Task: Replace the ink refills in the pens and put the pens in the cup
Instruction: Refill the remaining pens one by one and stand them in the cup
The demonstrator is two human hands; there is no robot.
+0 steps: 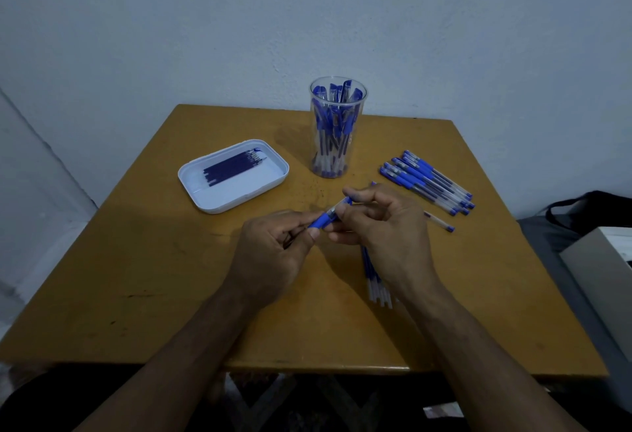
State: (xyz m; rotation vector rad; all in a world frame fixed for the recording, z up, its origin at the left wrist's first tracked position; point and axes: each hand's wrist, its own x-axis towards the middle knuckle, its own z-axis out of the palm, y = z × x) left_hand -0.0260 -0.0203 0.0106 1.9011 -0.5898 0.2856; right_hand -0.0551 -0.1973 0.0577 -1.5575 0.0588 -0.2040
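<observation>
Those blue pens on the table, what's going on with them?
A person is working on one blue pen, gripping it with the left hand and right hand above the wooden table. A clear cup at the back already stands full of pens. A white tray holds dark refills. More pens lie in a row to the right.
</observation>
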